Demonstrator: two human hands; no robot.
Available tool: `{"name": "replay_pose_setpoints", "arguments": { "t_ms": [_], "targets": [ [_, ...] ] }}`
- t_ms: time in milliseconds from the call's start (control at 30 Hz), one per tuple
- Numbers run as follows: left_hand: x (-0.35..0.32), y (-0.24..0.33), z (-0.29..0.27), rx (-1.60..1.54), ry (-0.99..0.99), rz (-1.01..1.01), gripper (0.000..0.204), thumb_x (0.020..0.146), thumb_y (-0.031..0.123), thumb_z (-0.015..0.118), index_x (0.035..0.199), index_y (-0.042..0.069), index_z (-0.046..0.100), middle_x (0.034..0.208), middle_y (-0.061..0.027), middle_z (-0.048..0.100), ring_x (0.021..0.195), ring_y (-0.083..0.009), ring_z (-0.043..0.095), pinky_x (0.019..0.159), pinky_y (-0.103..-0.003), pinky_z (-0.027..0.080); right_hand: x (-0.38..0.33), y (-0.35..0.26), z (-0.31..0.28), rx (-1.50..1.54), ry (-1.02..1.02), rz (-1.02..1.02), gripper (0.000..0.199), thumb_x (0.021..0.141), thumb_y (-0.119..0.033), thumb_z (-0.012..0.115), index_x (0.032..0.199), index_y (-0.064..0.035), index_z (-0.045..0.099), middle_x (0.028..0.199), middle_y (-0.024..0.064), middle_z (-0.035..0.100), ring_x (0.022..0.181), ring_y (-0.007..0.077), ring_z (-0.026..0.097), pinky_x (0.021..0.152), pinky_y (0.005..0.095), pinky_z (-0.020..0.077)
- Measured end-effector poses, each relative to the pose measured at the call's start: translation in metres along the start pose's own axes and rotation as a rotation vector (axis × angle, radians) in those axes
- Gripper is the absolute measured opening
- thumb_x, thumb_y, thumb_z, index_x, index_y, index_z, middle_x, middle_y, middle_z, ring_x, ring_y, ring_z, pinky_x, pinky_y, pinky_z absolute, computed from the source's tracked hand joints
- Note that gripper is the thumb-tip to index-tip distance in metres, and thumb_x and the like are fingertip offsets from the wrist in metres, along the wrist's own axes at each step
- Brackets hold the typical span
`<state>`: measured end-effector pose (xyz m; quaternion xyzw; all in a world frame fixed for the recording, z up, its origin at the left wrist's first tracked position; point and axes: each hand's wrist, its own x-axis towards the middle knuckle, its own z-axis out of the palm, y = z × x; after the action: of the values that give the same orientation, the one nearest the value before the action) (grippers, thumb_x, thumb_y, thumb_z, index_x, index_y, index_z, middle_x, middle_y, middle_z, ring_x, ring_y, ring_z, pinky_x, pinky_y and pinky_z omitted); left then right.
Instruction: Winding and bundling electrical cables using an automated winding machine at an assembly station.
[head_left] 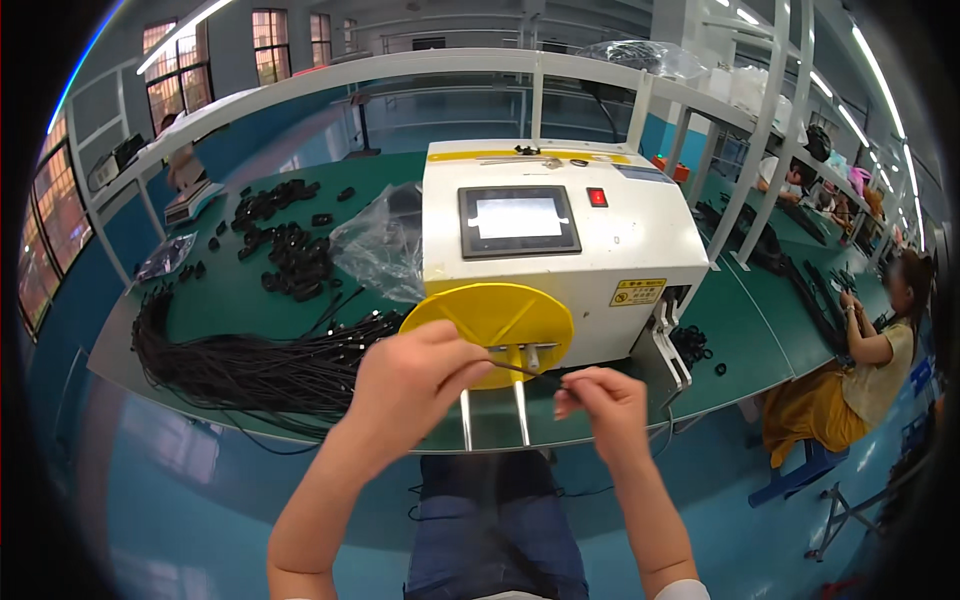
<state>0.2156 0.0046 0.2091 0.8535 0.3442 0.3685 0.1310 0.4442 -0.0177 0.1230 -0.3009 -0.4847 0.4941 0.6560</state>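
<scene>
Black cable [522, 372] stretched between left hand [415, 375] and right hand [600, 400], both pinched shut on it, before yellow disc [490, 320] of white machine [560, 240]; likely to slip if tension slackens

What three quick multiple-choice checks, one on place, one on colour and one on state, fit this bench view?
1. Where does the bundle of black cables lie?
A. left of the white machine
B. on top of it
C. on the floor

2. What colour is the disc on the machine's front?
A. red
B. yellow
C. blue

3. What are the hands doing?
A. resting flat on the bench
B. pressing the touchscreen
C. pinching a thin black cable between them

Answers:
1 A: the bundle lies on the green bench top, left of the machine.
2 B: the disc is plain yellow.
3 C: the left hand and right hand each pinch one end of the cable in front of the disc.
</scene>
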Motion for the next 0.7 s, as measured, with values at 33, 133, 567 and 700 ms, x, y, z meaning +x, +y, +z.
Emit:
{"name": "replay_pose_setpoints", "arguments": {
  "t_ms": [33, 133, 567, 700],
  "targets": [
    [0.005, -0.008, 0.002, 0.11, 0.028, 0.026, 0.009, 0.077, 0.008, 0.067, 0.086, 0.007, 0.069, 0.07, -0.0067, 0.056, 0.063, -0.0235, 0.056, 0.059, -0.035, 0.045, -0.003, 0.013, 0.002, -0.157, 0.047, 0.003, 0.009, 0.085, -0.001, 0.058, 0.083, 0.0049, 0.064, 0.077, 0.0135, 0.062, 0.065, 0.0248, 0.064, 0.063, 0.0325, 0.0536],
    [0.01, -0.032, 0.017, 0.275, -0.02, 0.024, 0.006, 0.075, 0.01, 0.069, 0.079, 0.006, 0.067, 0.071, -0.0066, 0.058, 0.064, -0.0254, 0.058, 0.059, -0.034, 0.046, 0.003, 0.039, 0.006, -0.518, 0.062, -0.189, 0.005, 0.081, 0.001, 0.062, 0.083, 0.0041, 0.065, 0.076, 0.0118, 0.062, 0.065, 0.0242, 0.063, 0.062, 0.0311, 0.0513],
    [0.024, -0.042, 0.045, 0.305, 0.137, 0.009, 0.009, 0.074, 0.01, 0.07, 0.077, 0.004, 0.065, 0.073, -0.007, 0.059, 0.068, -0.0256, 0.059, 0.059, -0.034, 0.046, 0.038, 0.067, 0.0, -1.043, 0.049, -0.401, 0.008, 0.071, 0.0, 0.067, 0.078, -0.0001, 0.063, 0.072, 0.0124, 0.06, 0.066, 0.0287, 0.06, 0.058, 0.0343, 0.0462],
    [0.024, -0.041, 0.043, 0.298, 0.177, 0.034, 0.008, 0.073, 0.008, 0.07, 0.076, 0.003, 0.064, 0.072, -0.0071, 0.058, 0.066, -0.0249, 0.059, 0.058, -0.033, 0.046, 0.042, 0.06, 0.001, -1.081, 0.012, -0.451, 0.008, 0.072, 0.0, 0.067, 0.078, -0.0003, 0.063, 0.073, 0.0125, 0.06, 0.065, 0.0295, 0.059, 0.058, 0.0348, 0.046]
  ]
}}
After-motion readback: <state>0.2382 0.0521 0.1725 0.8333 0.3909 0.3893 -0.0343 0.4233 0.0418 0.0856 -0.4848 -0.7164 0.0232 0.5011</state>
